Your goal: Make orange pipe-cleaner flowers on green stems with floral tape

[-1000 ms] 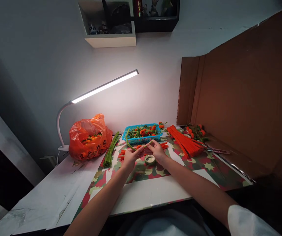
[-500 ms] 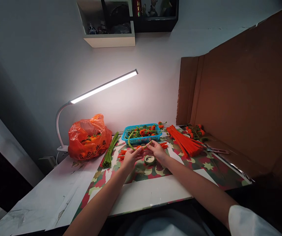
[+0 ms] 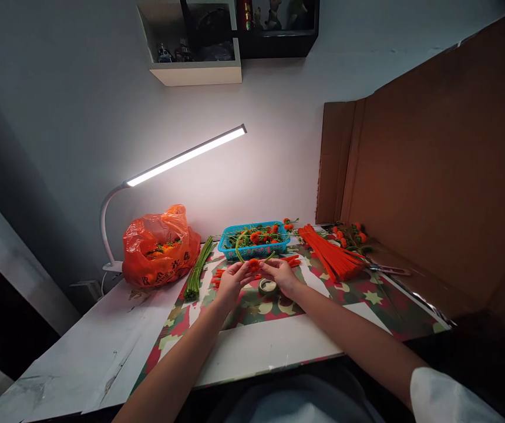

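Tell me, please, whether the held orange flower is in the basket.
Out: the left hand and right hand hold the orange flower in front of the basket.

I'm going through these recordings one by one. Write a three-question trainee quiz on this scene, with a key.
1. What sits between the fingertips of the left hand and the right hand?
A) crinkled orange plastic bag
B) round orange fuzzy flower
C) tall brown cardboard sheet

2. True or false: the slim white desk lamp is lit.

3. Fill the gap: as the camera sees it, the long orange-red fuzzy bundle lies to the ____ of the blue plastic basket.

Key: 1 B; 2 true; 3 right.
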A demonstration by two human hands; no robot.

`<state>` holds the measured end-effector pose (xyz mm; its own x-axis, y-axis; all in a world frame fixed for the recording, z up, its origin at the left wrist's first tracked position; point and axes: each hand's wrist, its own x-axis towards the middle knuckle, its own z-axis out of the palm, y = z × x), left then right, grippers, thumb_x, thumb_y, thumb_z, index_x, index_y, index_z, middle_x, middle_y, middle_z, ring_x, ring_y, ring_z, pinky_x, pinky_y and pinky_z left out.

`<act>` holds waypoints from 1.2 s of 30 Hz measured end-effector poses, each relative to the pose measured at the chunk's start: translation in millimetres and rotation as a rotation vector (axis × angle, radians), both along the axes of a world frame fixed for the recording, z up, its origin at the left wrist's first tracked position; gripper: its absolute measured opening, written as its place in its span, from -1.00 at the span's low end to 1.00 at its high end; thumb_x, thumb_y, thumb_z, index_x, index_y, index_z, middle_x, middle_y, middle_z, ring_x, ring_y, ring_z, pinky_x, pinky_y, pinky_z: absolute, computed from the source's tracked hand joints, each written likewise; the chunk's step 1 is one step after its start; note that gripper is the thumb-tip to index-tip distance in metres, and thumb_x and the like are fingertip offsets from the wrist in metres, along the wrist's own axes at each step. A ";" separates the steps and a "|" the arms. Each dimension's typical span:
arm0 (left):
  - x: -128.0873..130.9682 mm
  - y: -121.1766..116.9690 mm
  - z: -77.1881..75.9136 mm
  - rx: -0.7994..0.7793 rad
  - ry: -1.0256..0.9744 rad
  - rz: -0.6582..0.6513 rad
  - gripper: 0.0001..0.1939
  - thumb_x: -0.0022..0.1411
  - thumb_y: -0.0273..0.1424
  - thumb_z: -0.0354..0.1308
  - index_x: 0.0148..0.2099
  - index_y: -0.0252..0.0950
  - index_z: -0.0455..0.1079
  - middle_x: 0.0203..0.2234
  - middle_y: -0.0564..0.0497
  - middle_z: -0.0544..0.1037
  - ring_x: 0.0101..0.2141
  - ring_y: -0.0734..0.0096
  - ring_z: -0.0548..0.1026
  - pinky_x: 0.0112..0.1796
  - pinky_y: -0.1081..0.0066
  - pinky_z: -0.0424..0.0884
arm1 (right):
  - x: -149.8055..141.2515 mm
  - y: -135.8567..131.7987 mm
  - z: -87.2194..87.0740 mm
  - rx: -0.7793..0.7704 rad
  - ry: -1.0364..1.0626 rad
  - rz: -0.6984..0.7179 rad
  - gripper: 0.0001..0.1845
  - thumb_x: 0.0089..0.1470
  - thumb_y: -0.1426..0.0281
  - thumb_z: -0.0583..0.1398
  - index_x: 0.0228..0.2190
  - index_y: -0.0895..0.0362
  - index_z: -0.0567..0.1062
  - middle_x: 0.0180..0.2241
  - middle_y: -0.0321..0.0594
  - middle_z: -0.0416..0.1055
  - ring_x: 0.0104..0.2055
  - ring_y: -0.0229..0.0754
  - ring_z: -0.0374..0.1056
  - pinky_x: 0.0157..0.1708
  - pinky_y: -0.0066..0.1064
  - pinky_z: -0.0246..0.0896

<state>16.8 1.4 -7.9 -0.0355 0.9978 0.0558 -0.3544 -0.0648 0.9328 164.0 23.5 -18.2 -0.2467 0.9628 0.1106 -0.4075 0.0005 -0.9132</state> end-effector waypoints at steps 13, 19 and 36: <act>1.2 8.1 -3.2 0.039 0.048 0.172 -0.52 -0.32 -0.10 0.40 -0.46 -0.36 0.38 -0.49 -0.07 0.58 -0.34 0.24 0.56 -0.39 0.45 0.42 | -7.4 8.6 -4.9 -0.006 0.155 -0.071 -0.60 -0.45 0.17 0.42 -0.59 0.16 0.45 -0.48 -0.25 0.48 -0.32 -0.17 0.44 -0.24 -0.31 0.36; 1.3 7.0 -1.7 0.061 0.014 0.170 -0.52 -0.29 -0.11 0.39 -0.39 -0.36 0.40 -0.44 -0.06 0.58 -0.29 0.21 0.55 -0.35 0.43 0.42 | -8.3 9.4 -4.8 0.018 0.156 -0.078 -0.61 -0.40 0.15 0.40 -0.56 0.15 0.45 -0.48 -0.26 0.47 -0.34 -0.18 0.43 -0.19 -0.28 0.34; 3.5 -4.1 3.1 0.064 -0.030 0.028 -0.64 -0.29 -0.32 0.44 -0.44 -0.36 0.41 -0.51 0.03 0.55 -0.40 0.39 0.54 -0.33 0.47 0.43 | -3.1 -7.4 8.7 0.095 0.123 -0.069 -0.63 -0.42 0.25 0.42 -0.54 0.13 0.44 -0.52 -0.33 0.46 -0.40 -0.22 0.40 -0.27 -0.37 0.29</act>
<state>20.3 -2.7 -4.7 -0.0656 0.9908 0.1180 -0.3791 -0.1341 0.9156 160.9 16.1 -9.5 -0.1592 0.9606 0.2277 -0.5124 0.1167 -0.8508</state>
